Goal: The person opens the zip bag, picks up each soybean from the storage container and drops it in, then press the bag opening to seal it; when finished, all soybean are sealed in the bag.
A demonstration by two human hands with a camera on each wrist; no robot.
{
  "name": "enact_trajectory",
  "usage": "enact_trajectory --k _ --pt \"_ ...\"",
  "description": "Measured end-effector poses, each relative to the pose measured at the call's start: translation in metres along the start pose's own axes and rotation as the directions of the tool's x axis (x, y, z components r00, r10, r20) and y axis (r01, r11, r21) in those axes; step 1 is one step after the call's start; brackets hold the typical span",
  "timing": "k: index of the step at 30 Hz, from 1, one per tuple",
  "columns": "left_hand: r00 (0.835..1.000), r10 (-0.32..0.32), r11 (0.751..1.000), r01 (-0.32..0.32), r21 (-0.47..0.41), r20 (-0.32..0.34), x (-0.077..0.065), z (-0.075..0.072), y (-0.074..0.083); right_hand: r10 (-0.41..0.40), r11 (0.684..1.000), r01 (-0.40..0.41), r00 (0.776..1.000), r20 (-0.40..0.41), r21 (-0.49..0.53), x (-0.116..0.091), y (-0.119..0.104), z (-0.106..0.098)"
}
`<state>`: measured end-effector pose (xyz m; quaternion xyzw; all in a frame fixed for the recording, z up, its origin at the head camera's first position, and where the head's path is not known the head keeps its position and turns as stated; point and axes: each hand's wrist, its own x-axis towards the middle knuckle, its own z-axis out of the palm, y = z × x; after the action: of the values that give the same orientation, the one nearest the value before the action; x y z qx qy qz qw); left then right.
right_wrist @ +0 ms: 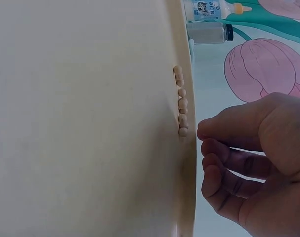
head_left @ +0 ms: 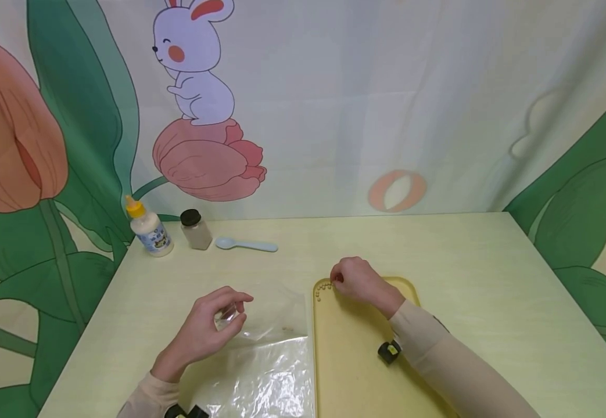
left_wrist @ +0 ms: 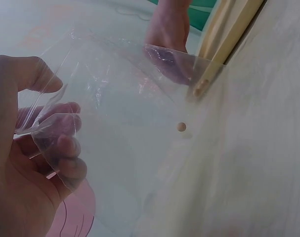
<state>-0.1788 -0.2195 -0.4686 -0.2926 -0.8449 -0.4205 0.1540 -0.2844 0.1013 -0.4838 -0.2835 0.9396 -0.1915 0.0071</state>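
Left hand [head_left: 203,330] holds clear bag [head_left: 271,377]; right hand [head_left: 361,281] curled, contents unclear.

I log 1 yellow-capped bottle [head_left: 153,237], 1 black-lidded jar [head_left: 197,233] just beside it, 1 pale blue spoon [head_left: 253,246] near the jar. Behind the table [head_left: 496,278] I note a printed curtain [head_left: 313,110], white rabbit [head_left: 205,98] on pink tulip [head_left: 203,165].

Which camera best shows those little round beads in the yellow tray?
The right wrist view: the beads look largest, along one edge of the tray. The head view shows them tiny, in its far left corner; the left wrist view shows just a few, through the clear plastic bag.
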Motion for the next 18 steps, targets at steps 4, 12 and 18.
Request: enact_trajectory --k 4,12,18 --pt "1.0 -0.011 1.0 0.011 -0.002 0.002 0.0 -0.0005 -0.0003 -0.011 1.0 0.011 1.0 0.009 -0.012 0.001 0.0006 0.0018" --pt "1.0 -0.01 1.0 0.01 0.002 -0.002 -0.0004 -0.001 -0.001 -0.025 0.999 0.026 0.999 0.029 -0.036 0.0034 0.0015 0.0052" --pt "1.0 -0.007 1.0 0.007 -0.002 -0.004 -0.0005 -0.0004 -0.0007 -0.03 0.998 0.033 0.999 0.041 -0.059 0.0039 0.001 0.0061"
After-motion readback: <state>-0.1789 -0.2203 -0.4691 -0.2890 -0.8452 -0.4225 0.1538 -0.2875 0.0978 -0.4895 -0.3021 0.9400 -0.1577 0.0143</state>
